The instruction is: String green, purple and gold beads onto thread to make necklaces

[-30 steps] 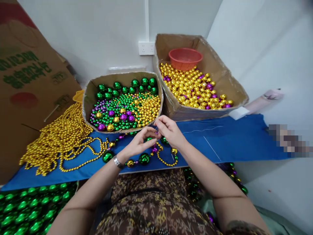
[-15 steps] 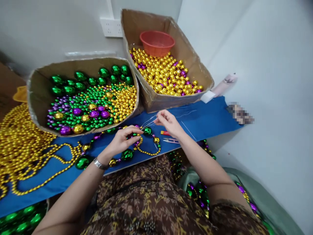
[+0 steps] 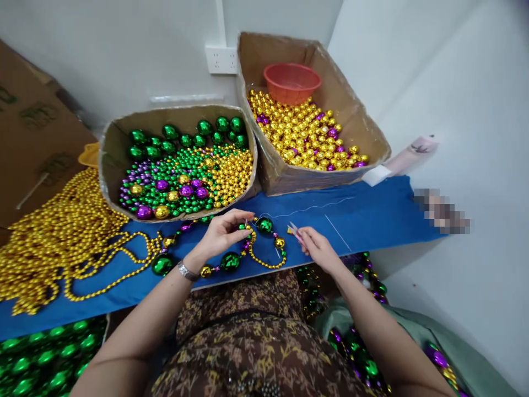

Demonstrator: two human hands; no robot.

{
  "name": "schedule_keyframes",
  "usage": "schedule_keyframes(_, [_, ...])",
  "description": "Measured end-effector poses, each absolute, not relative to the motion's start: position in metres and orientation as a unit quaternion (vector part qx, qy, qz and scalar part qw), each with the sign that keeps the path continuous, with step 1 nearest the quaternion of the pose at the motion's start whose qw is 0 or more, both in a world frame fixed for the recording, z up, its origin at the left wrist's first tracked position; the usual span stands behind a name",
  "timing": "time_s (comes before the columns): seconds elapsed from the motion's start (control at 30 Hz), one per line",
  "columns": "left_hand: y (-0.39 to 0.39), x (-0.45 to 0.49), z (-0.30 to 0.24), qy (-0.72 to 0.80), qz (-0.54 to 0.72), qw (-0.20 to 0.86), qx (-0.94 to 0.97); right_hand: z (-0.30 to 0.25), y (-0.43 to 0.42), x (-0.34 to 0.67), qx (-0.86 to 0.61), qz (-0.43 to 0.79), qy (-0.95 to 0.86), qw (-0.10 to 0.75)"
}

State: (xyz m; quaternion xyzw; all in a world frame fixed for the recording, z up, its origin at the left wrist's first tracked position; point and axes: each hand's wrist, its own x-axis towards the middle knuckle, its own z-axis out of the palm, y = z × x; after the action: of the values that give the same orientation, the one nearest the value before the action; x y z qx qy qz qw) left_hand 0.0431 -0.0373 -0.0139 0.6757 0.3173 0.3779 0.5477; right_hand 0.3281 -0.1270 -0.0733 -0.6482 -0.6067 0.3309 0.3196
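Observation:
My left hand pinches the string end of a bead necklace lying on the blue cloth. Large green balls, smaller gold and purple beads and a loop of small gold beads make up the necklace. From the pinch a thin white thread trails off to the right. In my right hand are small thread snips, their blades pointing up and left, apart from the thread. Something yellow lies beside the blades, mostly covered.
A cardboard box of green, gold and purple beads stands behind my left hand. Beside it, another box holds gold beads and a red basin. Gold bead strands are heaped at left. A thin white stick lies at right.
My right hand has let go of the threads, moved right and toward me, and picked up the snips from the cloth. My left hand keeps its pinch. The view has shifted left.

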Motion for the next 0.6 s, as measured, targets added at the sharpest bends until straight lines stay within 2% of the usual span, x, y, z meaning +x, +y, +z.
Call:
schedule_keyframes(0.1, [-0.038,0.043,-0.013,0.308,0.367,0.554,0.681,-0.042,-0.109,0.299,-0.555,0.466,-0.581,0.371])
schedule_keyframes(0.23, [-0.039,0.043,-0.010,0.299,0.357,0.554,0.690,-0.007,-0.087,0.275,-0.483,0.432,-0.688,0.328])
schedule_keyframes(0.37, [-0.039,0.044,-0.007,0.290,0.345,0.564,0.692,0.005,-0.076,0.265,-0.450,0.412,-0.733,0.300])
schedule_keyframes(0.6, [-0.039,0.045,-0.007,0.293,0.346,0.561,0.693,-0.002,-0.078,0.267,-0.451,0.363,-0.739,0.345])
